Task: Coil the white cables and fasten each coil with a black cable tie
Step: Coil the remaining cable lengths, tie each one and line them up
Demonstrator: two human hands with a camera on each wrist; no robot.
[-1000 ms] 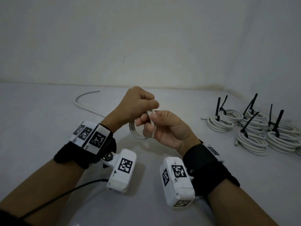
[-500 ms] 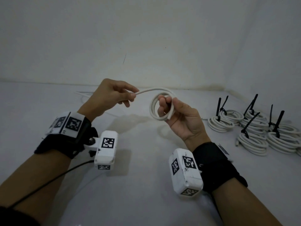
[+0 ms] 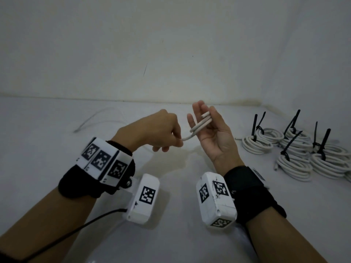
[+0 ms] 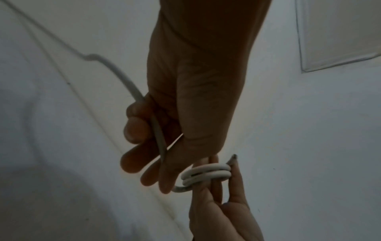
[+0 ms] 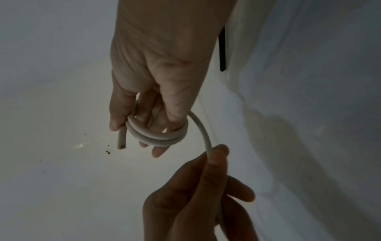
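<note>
Cable (image 3: 201, 124) wraps in two loops around the straight, upraised fingers (image 3: 198, 111) of the palm-up right hand (image 3: 214, 138), its tail running left into the left hand (image 3: 161, 130), whose curled fingers pinch it just beside the loops, above the worktop (image 3: 180, 234).

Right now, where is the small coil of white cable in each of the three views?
Head: the coil sits centre, wound round the right hand fingers.
Left wrist: coil low, right of centre.
Right wrist: coil mid-frame, round the fingers.
Shared landmark: the cut cable end beside the coil.
</note>
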